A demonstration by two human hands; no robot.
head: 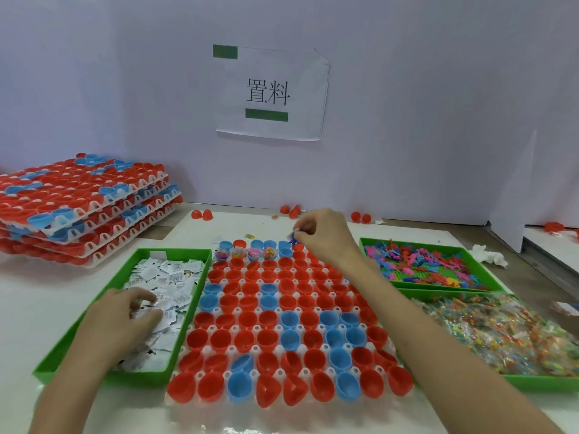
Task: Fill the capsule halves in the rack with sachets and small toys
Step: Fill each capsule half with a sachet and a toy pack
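Note:
A white rack (316, 327) of red and blue capsule halves (266, 339) lies in front of me. Several halves in its far-left rows hold colourful fillings (253, 254). My right hand (322, 236) hovers over the rack's far edge, pinching a small blue toy (293, 238). My left hand (125, 317) rests in the green tray (103, 375) of white sachets (170, 275), fingers curled on some of them. At the right, one green tray holds small plastic toys (423, 261) and another holds clear sachets of coloured beads (501, 330).
A stack of filled racks (78, 208) sits at the far left. Loose red capsule halves (202, 214) lie along the back wall, under a paper sign (269, 92). A crumpled tissue (488, 255) lies at the far right.

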